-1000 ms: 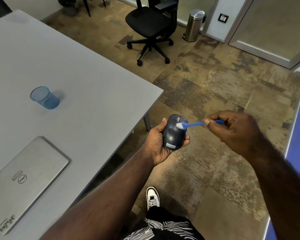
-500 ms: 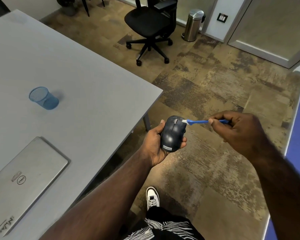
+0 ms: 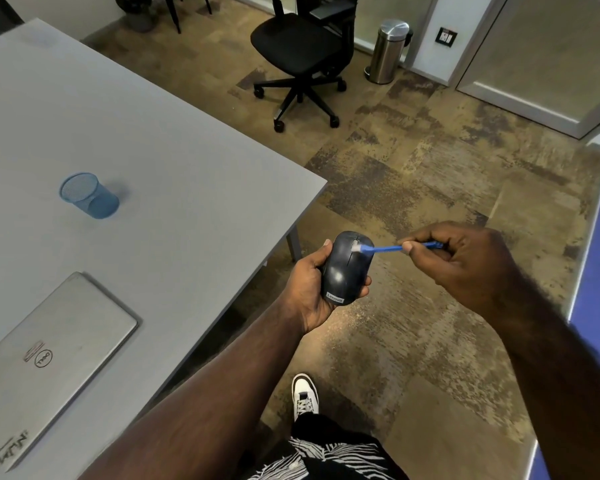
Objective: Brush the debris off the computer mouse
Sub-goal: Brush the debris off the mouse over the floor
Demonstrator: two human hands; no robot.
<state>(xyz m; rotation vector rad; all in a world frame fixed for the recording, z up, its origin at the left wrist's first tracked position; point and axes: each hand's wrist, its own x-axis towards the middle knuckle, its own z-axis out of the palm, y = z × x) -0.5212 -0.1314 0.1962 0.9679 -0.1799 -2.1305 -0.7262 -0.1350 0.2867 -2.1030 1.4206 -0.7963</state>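
Head view is the only one, looking down past the corner of the grey worktop point(image 3: 160, 161) at both hands held out over the carpeted floor. Brushing looks to be under way rather than finished: the white bristles of the blue brush point(image 3: 383, 249) sit on the dark computer mouse point(image 3: 347, 268) right at its scroll wheel, near the front end. No debris can be made out on the shell at this size, so how much is left is hard to judge; the rear half and sides may need passes.

The left hand point(image 3: 309, 289) cradles the mouse from below, thumb along one side and fingertips curled round the other. The right hand point(image 3: 464, 261) is closed on the brush handle, pinching it between thumb and forefinger.
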